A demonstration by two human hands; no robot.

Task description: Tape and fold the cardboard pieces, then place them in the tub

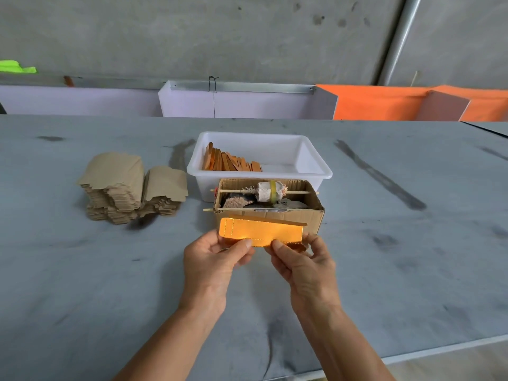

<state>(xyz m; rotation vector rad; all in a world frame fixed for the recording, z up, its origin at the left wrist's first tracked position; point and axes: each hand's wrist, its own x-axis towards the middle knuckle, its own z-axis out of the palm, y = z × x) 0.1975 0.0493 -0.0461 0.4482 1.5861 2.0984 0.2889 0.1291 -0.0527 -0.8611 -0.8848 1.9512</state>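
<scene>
Both hands, left hand and right hand, pinch an unmarked orange cardboard piece.

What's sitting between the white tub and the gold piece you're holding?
In the head view, a small open cardboard box stands between the white tub and the gold piece. Two wooden sticks lie across it, one carrying a cloth-wrapped roll.

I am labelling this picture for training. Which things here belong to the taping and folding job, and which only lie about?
Belong to the job:
- gold cardboard piece, pinched by left hand and right hand
- stack of flat brown cardboard pieces
- white plastic tub with folded pieces inside
- cardboard box with a roller on a stick, possibly for the tape

Only lying about:
- orange cloth
- green item
</scene>
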